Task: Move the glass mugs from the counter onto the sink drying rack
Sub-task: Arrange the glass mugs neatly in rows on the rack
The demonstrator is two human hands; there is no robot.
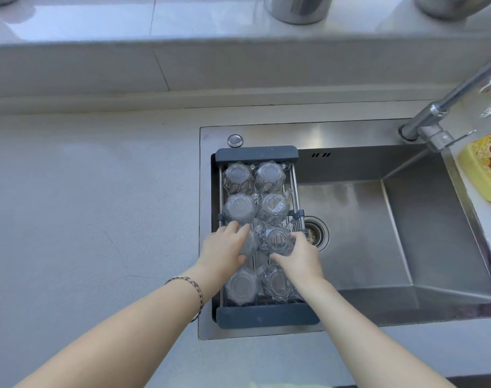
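A dark-framed drying rack (256, 153) spans the left end of the steel sink (378, 219). Several faceted glass mugs stand upside down in it in two columns, among them one with a barcode sticker (273, 207). My left hand (224, 249) grips a mug (250, 243) in the third row, left column; that mug is mostly hidden by my fingers. My right hand (300, 256) wraps around the neighbouring mug (278, 240) in the right column. Two more mugs (242, 285) sit in the nearest row, partly under my wrists.
The grey counter (93, 205) lies to the left of the sink. A chrome faucet (440, 113) reaches in from the upper right, with a yellow dish-soap bottle (482, 169) beside it. The sink drain (315, 232) is right of the rack. Metal pots stand on the back ledge.
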